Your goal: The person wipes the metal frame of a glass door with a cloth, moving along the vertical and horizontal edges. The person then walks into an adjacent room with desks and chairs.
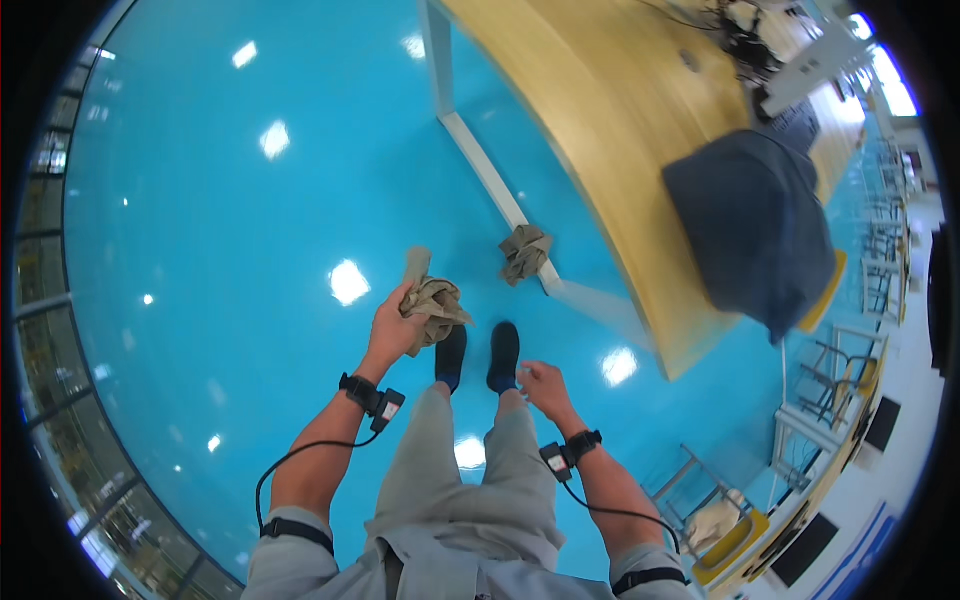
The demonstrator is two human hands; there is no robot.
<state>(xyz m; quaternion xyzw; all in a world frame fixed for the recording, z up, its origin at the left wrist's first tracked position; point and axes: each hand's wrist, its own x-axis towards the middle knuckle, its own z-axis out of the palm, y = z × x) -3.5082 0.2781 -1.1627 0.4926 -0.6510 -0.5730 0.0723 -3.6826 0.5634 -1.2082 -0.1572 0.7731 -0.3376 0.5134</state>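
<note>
My left hand [393, 327] is closed around a crumpled piece of brown paper [433, 302], held above the floor in front of my left foot. A flatter strip of it sticks up past my fingers. A second crumpled brown paper [525, 253] lies by the white foot bar of the table, out of reach of both hands. Beside my right knee, my right hand [547, 388] hangs with its fingers loosely bent and a little apart. Nothing shows in it.
A wooden table [600, 120] with a white frame [485, 170] stands ahead on the right. Dark grey cloth [750, 220] drapes over its edge, with cables [745, 45] behind. A yellow chair [733, 548] stands at lower right. Shiny blue floor [220, 300] stretches left to a glazed wall.
</note>
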